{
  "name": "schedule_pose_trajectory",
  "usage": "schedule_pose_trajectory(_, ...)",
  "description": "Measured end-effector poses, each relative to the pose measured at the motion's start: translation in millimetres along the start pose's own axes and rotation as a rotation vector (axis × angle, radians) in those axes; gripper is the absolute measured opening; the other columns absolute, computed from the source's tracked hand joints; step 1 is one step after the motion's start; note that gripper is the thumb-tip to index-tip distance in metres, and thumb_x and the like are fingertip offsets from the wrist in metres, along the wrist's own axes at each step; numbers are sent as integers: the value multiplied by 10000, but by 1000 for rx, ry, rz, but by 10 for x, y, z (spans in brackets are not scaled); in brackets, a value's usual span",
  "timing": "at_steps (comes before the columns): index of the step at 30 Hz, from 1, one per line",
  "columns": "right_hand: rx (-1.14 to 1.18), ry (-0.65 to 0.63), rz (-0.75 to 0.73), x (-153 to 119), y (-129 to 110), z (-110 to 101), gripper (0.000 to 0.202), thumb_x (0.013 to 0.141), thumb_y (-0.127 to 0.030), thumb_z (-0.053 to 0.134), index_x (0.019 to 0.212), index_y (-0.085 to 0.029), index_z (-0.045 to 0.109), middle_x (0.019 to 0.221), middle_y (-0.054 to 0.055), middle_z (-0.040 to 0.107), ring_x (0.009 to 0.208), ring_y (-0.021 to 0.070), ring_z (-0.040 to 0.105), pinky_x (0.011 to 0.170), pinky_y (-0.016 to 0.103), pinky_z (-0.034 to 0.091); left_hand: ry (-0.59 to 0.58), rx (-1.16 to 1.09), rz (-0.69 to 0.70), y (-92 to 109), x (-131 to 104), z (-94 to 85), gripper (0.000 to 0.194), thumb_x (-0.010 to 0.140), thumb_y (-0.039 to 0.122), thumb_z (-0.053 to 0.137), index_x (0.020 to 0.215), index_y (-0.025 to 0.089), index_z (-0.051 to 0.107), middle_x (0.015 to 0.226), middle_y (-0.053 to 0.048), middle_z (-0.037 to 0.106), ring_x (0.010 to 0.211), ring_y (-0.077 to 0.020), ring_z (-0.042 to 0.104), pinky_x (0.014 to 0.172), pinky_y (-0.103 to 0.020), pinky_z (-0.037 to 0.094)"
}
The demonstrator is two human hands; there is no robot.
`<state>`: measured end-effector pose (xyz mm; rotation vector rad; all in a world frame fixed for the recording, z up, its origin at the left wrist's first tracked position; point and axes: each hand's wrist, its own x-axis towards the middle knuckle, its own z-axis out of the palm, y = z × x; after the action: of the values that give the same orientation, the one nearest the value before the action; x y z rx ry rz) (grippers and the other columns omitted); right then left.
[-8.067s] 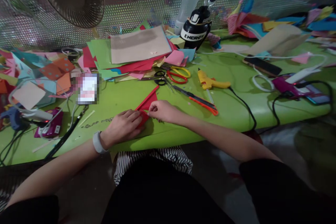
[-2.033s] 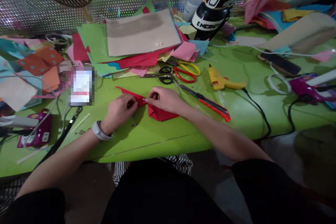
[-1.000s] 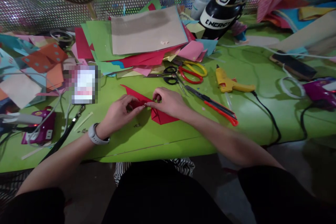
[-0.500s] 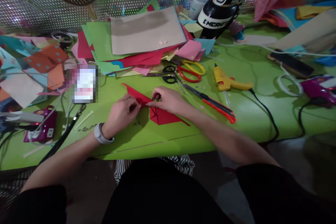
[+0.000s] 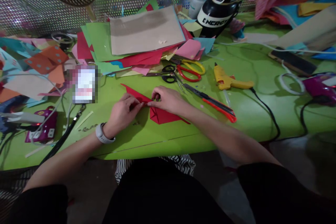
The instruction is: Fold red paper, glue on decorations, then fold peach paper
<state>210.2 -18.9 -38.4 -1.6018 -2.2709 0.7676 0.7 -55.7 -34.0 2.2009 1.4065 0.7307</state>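
Note:
A folded piece of red paper (image 5: 165, 116) lies on the green table (image 5: 126, 145) in front of me, its pointed end reaching up to the left. My left hand (image 5: 125, 113), with a pale band on the wrist, is closed at the paper's left side, thumb and index finger pinched on its middle. From the right, my right hand (image 5: 165, 99) pinches the same paper, fingers curled. The two sets of fingertips nearly meet over the fold. Any small piece between them is too small to make out.
Behind the paper lie scissors (image 5: 168, 73) and a red-handled utility knife (image 5: 210, 102). A yellow glue gun (image 5: 231, 81) with a cord is at the right. Coloured sheets (image 5: 99, 38) and a black bottle (image 5: 216, 15) stand at the back. A phone (image 5: 85, 84) lies left.
My left hand's fingertips have moved slightly right, closer to the right hand's fingertips, and pinch at the paper's middle. My right hand and the red paper stay nearly in place.

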Motion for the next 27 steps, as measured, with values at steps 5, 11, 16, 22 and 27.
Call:
schedule_pose_trajectory(5, 5, -9, -5, 15, 17, 9, 310, 773, -475, 768, 844, -216, 611, 872, 33, 650, 733, 173, 579, 586, 312, 359, -26, 39, 1, -1, -7, 8, 176, 918, 252, 601, 757, 185, 620, 818, -50, 632, 715, -163, 587, 646, -303, 463)
schedule_pose_trajectory(11, 22, -43, 25, 0, -29, -58, 268, 800, -442, 741, 856, -209, 621, 883, 33, 656, 729, 165, 573, 591, 305, 365, -46, 83, -20, 29, -13, -13, 143, 883, 206, 608, 742, 181, 602, 890, -66, 645, 717, -167, 604, 637, -308, 466)
schedule_pose_trajectory(16, 55, -68, 27, -9, -55, -121, 140, 873, -334, 651, 867, -196, 632, 875, 32, 665, 713, 146, 564, 617, 291, 382, -44, 125, -11, 25, -4, 6, 153, 883, 220, 585, 736, 180, 588, 863, -61, 639, 723, -174, 600, 632, -307, 459)
schedule_pose_trajectory(22, 78, -89, 41, -5, -55, -138, 129, 865, -320, 643, 861, -192, 629, 866, 33, 676, 693, 142, 556, 602, 284, 375, -22, 134, 16, 15, 2, 12, 172, 890, 233, 578, 727, 179, 574, 822, -47, 616, 688, -157, 575, 613, -292, 445)
schedule_pose_trajectory(27, 70, -86, 37, -1, -51, -141, 111, 851, -301, 654, 868, -193, 637, 861, 25, 681, 687, 137, 557, 611, 286, 382, 0, 153, 36, 12, 5, 24, 165, 886, 229, 574, 728, 182, 571, 808, -40, 608, 672, -147, 567, 599, -281, 442)
